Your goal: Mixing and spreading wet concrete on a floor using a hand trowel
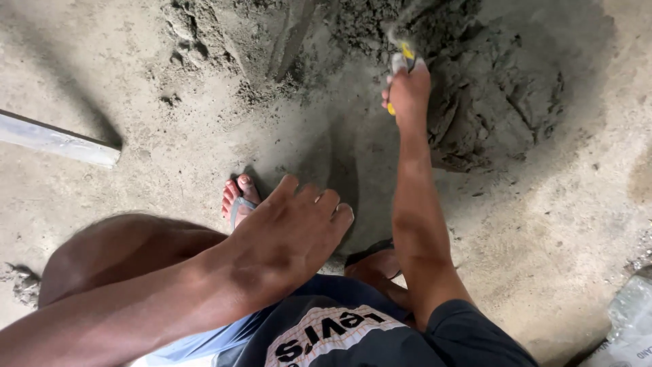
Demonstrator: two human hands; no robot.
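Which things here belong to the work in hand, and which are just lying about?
In use: right hand; yellow-handled tool it grips; grey mortar heap.
Lying about: grey bar on the floor; plastic sack at the right edge; left hand, empty.

Building site: wet mortar heap on dusty concrete floor.

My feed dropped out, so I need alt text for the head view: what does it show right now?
Looking down, the right hand grips a yellow-handled tool thrust into a heap of grey mortar on a dusty floor. The left hand hangs open above the knee, with a sandalled foot below and a grey bar lying at left.
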